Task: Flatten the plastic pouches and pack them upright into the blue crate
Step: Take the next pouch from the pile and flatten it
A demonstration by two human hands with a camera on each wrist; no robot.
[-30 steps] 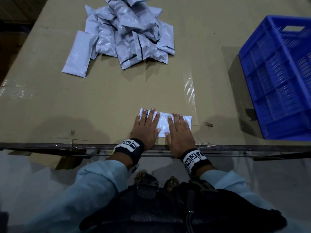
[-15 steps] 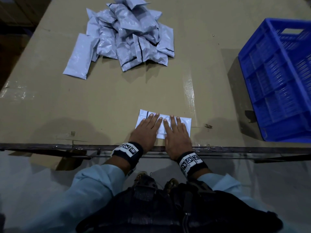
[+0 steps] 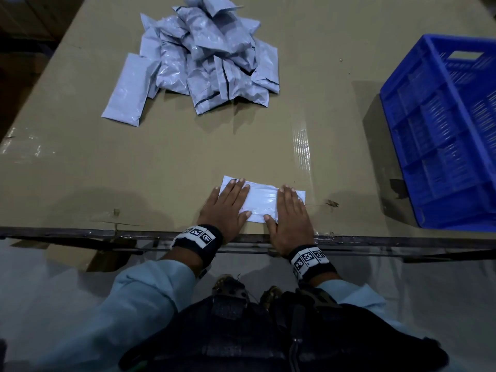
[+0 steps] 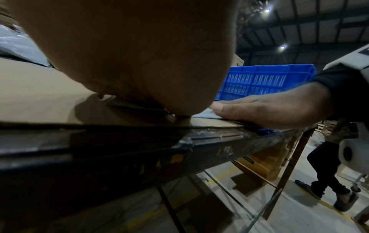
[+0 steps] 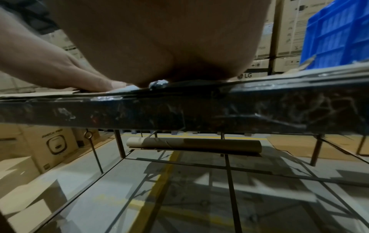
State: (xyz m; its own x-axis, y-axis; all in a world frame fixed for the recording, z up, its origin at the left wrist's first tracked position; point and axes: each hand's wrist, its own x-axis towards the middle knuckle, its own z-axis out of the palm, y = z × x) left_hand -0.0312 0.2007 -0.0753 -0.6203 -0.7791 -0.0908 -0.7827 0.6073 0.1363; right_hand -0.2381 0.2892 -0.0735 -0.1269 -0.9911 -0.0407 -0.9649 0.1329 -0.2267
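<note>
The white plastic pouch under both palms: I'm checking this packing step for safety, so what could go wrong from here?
1. The white plastic pouch lies close to the cardboard-covered table's dark metal edge; pressing outward with the left hand and right hand might slide it off.
2. The blue plastic crate sits far right, so the flattened pouch could bend during the carry.

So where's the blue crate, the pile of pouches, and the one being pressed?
blue crate (image 3: 440,135), head view, its slotted side wall.
pile of pouches (image 3: 214,57), head view, middle of heap.
pressed pouch (image 3: 261,204), head view, bare strip between hands.
</note>
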